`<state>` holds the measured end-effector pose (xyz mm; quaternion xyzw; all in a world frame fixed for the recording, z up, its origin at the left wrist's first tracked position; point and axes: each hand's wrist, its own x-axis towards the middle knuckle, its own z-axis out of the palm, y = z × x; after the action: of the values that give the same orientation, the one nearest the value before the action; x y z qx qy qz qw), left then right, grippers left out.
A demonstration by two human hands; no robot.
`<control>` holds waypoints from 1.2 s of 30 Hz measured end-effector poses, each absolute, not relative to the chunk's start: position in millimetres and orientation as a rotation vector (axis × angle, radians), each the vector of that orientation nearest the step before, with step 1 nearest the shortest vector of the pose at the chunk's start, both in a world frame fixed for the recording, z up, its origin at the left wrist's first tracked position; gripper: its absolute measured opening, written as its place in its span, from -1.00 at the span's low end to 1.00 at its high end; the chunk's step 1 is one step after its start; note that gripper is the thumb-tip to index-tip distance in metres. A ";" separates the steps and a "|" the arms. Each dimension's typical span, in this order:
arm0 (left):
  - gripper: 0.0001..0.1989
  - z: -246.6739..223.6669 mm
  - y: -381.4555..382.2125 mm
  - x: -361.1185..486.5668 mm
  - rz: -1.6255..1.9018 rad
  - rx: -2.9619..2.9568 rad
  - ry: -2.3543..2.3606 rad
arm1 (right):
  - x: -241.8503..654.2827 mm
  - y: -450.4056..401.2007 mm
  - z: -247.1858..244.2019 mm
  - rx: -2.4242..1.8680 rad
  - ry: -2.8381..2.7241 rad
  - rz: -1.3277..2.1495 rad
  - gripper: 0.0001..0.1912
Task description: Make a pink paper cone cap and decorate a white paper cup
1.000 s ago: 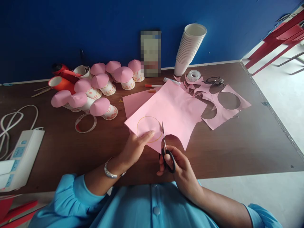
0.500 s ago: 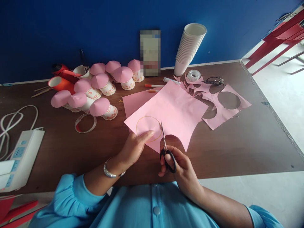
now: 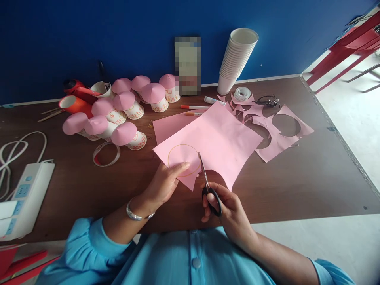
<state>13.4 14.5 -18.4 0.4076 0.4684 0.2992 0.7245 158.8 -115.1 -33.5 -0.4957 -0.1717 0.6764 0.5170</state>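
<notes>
One pair of scissors (image 3: 205, 174) (black-handled) points away, blades leaning slightly left.

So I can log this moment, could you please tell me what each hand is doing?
Left hand: closed, pinching the pink sheet.
Right hand: closed around the handles of the scissors.

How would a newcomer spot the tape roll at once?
By the blue wall stands a tall stack of white cups. Just right of its base, the tape roll lies flat on pink paper scraps. It is a whitish translucent ring, unlike the white marker left of it and dark cord right.
</notes>
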 end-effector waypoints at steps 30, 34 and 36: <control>-0.76 4.8 28.7 17.3 0.689 0.750 1.039 | 224.2 -114.8 8.1 -1.254 -0.636 1.933 -0.51; -0.69 0.2 27.1 15.1 0.689 0.779 1.126 | 223.4 -94.7 9.5 -1.285 -0.640 1.986 -0.47; -0.68 -1.9 27.4 13.6 0.667 0.788 1.133 | 221.9 -88.6 11.4 -1.255 -0.592 2.007 -0.47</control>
<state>13.6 27.4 -1.9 0.3566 0.5125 0.3019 0.7205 221.9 -88.6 11.4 -0.4831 -0.2278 0.7725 0.3434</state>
